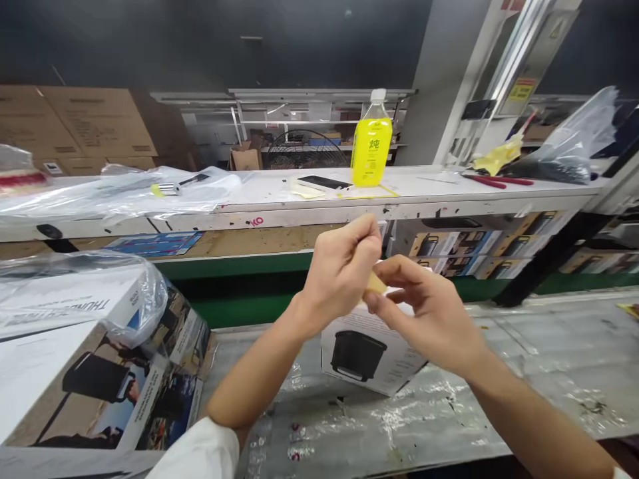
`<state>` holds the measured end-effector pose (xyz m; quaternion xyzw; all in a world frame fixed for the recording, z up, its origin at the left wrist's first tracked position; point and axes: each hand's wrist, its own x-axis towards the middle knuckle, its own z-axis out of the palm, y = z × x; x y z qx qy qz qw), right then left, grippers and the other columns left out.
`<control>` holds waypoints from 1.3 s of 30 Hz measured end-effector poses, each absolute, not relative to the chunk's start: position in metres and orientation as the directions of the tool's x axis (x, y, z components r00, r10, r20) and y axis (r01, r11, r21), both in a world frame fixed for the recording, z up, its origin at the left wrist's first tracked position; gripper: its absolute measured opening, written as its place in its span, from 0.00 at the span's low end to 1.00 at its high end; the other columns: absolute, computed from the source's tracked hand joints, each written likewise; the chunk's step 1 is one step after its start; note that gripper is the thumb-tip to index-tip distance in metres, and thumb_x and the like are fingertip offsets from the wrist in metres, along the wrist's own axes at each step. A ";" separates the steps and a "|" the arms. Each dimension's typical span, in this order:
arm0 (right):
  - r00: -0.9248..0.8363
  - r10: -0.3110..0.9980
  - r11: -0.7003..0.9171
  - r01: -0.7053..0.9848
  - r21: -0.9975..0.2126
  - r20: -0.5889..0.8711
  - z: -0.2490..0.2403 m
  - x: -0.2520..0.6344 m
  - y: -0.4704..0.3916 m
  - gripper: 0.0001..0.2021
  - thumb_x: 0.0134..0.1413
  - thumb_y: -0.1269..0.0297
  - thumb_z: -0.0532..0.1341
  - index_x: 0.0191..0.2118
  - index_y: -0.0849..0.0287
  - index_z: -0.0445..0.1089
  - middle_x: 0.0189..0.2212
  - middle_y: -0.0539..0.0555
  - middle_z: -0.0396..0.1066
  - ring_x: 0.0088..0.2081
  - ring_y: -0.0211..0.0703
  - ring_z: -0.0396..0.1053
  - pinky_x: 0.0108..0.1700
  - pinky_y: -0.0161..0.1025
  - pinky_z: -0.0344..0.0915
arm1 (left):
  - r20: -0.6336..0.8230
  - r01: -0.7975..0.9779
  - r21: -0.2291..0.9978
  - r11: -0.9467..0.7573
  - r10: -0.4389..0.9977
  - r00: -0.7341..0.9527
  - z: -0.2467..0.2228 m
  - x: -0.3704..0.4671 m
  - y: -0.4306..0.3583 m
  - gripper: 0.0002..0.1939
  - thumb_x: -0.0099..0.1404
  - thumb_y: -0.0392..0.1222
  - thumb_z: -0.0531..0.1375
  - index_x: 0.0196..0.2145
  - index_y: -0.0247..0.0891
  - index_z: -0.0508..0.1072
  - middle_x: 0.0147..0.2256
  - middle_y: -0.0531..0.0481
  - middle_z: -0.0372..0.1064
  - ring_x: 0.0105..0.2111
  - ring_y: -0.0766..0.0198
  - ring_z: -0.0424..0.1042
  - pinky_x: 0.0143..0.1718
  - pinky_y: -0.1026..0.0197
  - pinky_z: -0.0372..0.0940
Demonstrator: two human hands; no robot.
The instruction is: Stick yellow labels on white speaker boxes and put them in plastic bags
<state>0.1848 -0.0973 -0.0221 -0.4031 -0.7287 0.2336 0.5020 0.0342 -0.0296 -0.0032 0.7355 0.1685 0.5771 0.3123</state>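
A small tan piece (375, 285), perhaps tape or a sticker, shows between my two hands above a white printed box (359, 352). My left hand (342, 266) is closed in a fist at its left side, and the fingers' hold on it is partly hidden. The thumb and fingers of my right hand (424, 313) pinch it from the right. Pictured on the box's front is a black container; my hands cover much of its top. The box stands on the plastic-covered bench (309, 426).
At left are larger printed boxes (74, 372) under clear plastic. A raised shelf (279, 213) crosses ahead, holding a yellow bottle (372, 143), a phone (324, 182) and red-handled pliers (499, 180). More packed boxes (464, 246) sit beneath it, beside a black post (539, 266).
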 end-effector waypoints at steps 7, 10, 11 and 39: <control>-0.175 0.894 0.447 0.285 -0.848 0.412 -0.001 0.211 -0.067 0.12 0.63 0.55 0.66 0.34 0.58 0.70 0.21 0.47 0.69 0.21 0.37 0.66 0.18 0.33 0.66 | 0.490 -0.192 0.867 -0.459 0.718 0.494 -0.010 0.005 -0.005 0.17 0.73 0.57 0.60 0.39 0.40 0.72 0.33 0.52 0.68 0.30 0.64 0.66 0.31 0.63 0.61; -0.142 0.870 0.485 0.422 -0.766 0.473 0.005 0.222 -0.055 0.10 0.63 0.57 0.65 0.37 0.58 0.72 0.25 0.49 0.71 0.23 0.37 0.66 0.21 0.34 0.64 | 0.442 -0.104 0.877 -0.469 0.704 0.556 -0.014 -0.004 0.001 0.16 0.71 0.52 0.65 0.33 0.37 0.73 0.31 0.52 0.68 0.31 0.65 0.67 0.33 0.63 0.62; -0.101 0.824 0.528 0.496 -0.689 0.558 0.006 0.222 -0.052 0.09 0.62 0.59 0.66 0.41 0.58 0.73 0.30 0.50 0.73 0.26 0.37 0.67 0.23 0.35 0.65 | 0.459 -0.087 0.866 -0.493 0.714 0.529 -0.015 -0.004 0.002 0.16 0.71 0.51 0.65 0.32 0.37 0.74 0.31 0.52 0.68 0.31 0.65 0.67 0.33 0.64 0.62; -0.375 0.329 0.655 0.752 0.076 0.867 0.002 0.201 -0.042 0.03 0.64 0.69 0.65 0.37 0.55 0.74 0.36 0.54 0.76 0.38 0.45 0.75 0.40 0.43 0.71 | 0.742 0.093 0.624 -0.776 0.625 0.240 -0.030 0.015 0.001 0.10 0.75 0.44 0.61 0.35 0.39 0.76 0.32 0.52 0.77 0.31 0.64 0.72 0.36 0.62 0.65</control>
